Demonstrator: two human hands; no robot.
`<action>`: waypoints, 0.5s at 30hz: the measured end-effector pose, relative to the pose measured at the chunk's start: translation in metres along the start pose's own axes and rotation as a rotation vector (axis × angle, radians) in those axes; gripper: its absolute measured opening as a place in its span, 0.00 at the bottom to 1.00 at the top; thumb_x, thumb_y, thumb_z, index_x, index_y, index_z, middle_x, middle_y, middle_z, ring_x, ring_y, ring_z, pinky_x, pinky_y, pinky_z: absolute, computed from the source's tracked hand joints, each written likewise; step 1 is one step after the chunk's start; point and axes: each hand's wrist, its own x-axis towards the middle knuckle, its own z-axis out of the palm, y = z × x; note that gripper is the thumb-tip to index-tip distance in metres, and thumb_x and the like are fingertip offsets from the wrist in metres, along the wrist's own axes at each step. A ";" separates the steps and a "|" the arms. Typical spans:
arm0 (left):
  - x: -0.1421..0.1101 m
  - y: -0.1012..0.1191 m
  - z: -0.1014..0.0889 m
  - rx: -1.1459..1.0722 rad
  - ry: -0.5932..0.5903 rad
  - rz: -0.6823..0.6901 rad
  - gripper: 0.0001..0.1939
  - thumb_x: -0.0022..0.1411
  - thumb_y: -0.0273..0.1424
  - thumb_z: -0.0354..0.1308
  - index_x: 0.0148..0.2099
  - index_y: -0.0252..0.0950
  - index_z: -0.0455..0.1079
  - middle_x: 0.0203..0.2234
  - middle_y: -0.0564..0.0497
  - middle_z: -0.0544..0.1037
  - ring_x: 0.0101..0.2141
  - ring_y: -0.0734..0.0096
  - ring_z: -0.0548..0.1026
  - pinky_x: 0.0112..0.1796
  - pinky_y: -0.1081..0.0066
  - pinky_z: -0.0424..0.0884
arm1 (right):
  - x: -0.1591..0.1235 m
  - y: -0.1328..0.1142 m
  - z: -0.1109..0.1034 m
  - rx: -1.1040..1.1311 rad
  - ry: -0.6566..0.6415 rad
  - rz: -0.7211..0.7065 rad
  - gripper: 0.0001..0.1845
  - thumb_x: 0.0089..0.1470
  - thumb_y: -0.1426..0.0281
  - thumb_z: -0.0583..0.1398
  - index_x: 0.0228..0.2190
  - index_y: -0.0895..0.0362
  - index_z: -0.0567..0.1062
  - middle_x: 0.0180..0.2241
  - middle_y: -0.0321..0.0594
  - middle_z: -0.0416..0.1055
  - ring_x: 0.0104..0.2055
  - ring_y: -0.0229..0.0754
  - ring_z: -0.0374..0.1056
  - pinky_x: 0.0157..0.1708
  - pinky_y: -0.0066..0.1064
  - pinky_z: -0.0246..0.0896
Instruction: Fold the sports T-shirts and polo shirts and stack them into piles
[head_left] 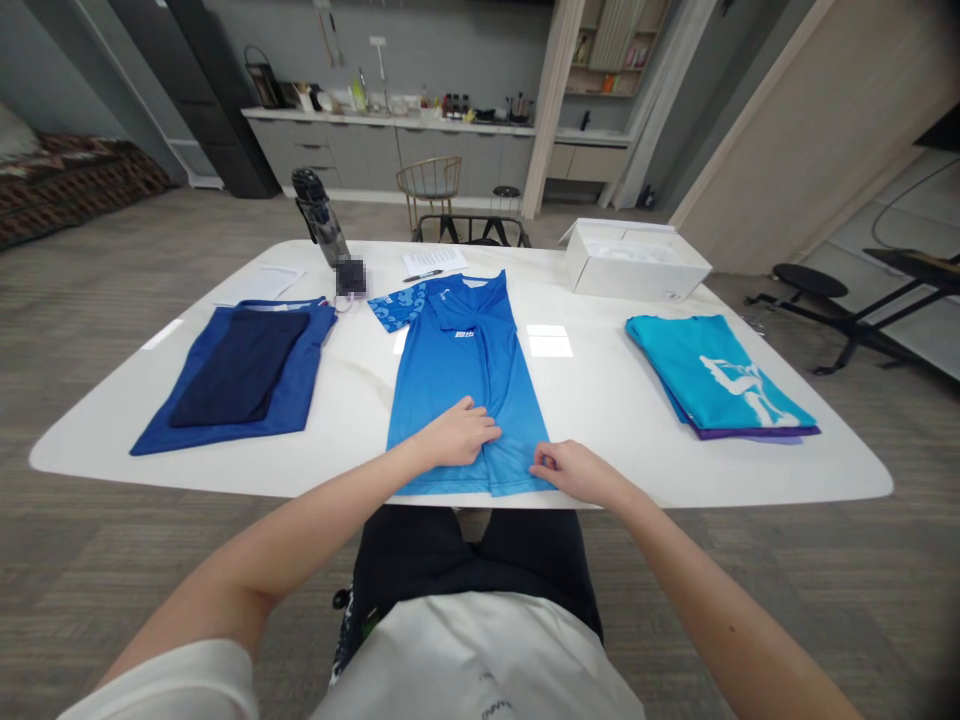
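left hand [456, 433] on blue jersey [459, 385], fingers [480, 428] together — right hand [576, 473] curled at hem [517, 488], table edge [675, 498] close

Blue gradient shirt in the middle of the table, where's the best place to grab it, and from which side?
Probably the bottom hem of the blue gradient shirt, coming from the near edge of the white table. The hem lies flat closest to you, beside your left hand and right hand, while the collar lies far off.

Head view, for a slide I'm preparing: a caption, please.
Left hand and right hand on the lower part of a blue jersey lying on a white table.
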 end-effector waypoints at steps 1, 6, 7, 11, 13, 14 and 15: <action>-0.002 -0.001 0.000 -0.010 0.008 -0.029 0.10 0.64 0.24 0.53 0.43 0.39 0.74 0.36 0.47 0.78 0.41 0.60 0.71 0.44 0.58 0.58 | 0.000 -0.001 0.000 -0.009 -0.008 0.013 0.11 0.63 0.62 0.60 0.32 0.54 0.77 0.26 0.36 0.75 0.30 0.42 0.70 0.31 0.29 0.54; -0.003 -0.001 0.005 0.024 0.114 -0.118 0.13 0.72 0.35 0.50 0.51 0.39 0.72 0.48 0.45 0.77 0.47 0.59 0.72 0.47 0.58 0.58 | 0.004 -0.004 -0.005 -0.004 -0.093 0.088 0.15 0.62 0.60 0.60 0.27 0.55 0.76 0.24 0.38 0.75 0.28 0.42 0.71 0.31 0.29 0.57; -0.002 0.000 0.006 0.045 0.117 -0.132 0.14 0.72 0.37 0.50 0.51 0.39 0.73 0.48 0.44 0.77 0.47 0.58 0.72 0.48 0.57 0.58 | 0.005 -0.004 -0.007 0.020 -0.137 0.117 0.16 0.63 0.59 0.59 0.27 0.55 0.75 0.21 0.38 0.75 0.26 0.42 0.71 0.31 0.29 0.58; -0.001 0.001 0.008 0.113 0.083 -0.222 0.15 0.72 0.36 0.48 0.40 0.36 0.74 0.36 0.43 0.78 0.40 0.57 0.74 0.46 0.54 0.60 | 0.011 -0.004 -0.025 0.111 -0.359 0.163 0.20 0.63 0.57 0.58 0.25 0.55 0.76 0.18 0.38 0.73 0.24 0.43 0.70 0.29 0.30 0.60; 0.003 -0.008 0.007 0.107 0.095 -0.282 0.16 0.72 0.34 0.47 0.38 0.36 0.73 0.33 0.43 0.78 0.39 0.57 0.75 0.45 0.54 0.61 | 0.021 -0.003 -0.039 0.150 -0.413 0.113 0.20 0.63 0.56 0.58 0.25 0.55 0.77 0.19 0.39 0.75 0.25 0.42 0.70 0.29 0.30 0.61; 0.006 -0.016 0.006 0.092 0.112 -0.317 0.15 0.72 0.34 0.47 0.38 0.37 0.73 0.34 0.43 0.78 0.39 0.58 0.75 0.45 0.55 0.62 | 0.030 -0.001 -0.046 0.166 -0.408 0.078 0.20 0.63 0.56 0.58 0.26 0.55 0.77 0.20 0.38 0.75 0.25 0.42 0.70 0.30 0.30 0.61; 0.011 -0.027 0.004 0.071 0.133 -0.355 0.13 0.71 0.35 0.49 0.40 0.37 0.74 0.36 0.44 0.78 0.40 0.58 0.75 0.45 0.56 0.63 | 0.042 0.001 -0.054 0.178 -0.380 0.042 0.20 0.63 0.55 0.58 0.27 0.56 0.77 0.21 0.38 0.76 0.25 0.42 0.70 0.30 0.30 0.61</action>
